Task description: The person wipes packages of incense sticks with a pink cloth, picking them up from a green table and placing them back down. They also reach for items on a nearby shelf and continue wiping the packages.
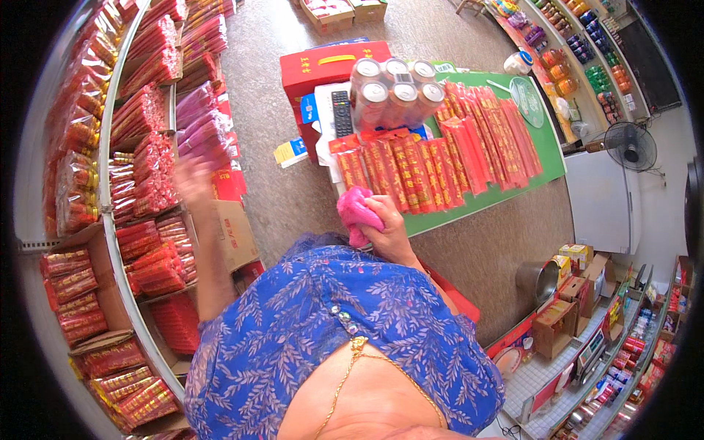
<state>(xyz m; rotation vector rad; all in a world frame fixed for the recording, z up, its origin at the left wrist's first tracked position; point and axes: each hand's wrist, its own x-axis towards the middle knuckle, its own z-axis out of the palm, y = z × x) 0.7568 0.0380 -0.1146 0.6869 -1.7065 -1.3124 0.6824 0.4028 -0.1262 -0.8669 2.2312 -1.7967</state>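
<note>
My right hand [389, 228] grips a bunched pink cloth [356, 212] in front of my body, near the front edge of the green-topped table [440, 220]. Just beyond the cloth, rows of red plastic-wrapped packs with gold lettering [410, 173] lie side by side on that table. Blurred by motion, my left hand [195, 181] is raised at the left shelf, its fingers apart and nothing visible in it. Close to its fingertips are purple wrapped bundles [203, 124] and stacked red packs [151, 176]; whether it touches them is unclear.
A shrink-wrapped pack of drink cans [397, 91], a remote control [341, 113], a red gift box [330, 66] and a green hand fan [526, 102] are on the table. An open cardboard box [236, 234] sits below the left shelf. Goods shelves [583, 379] and an electric fan [630, 146] stand right.
</note>
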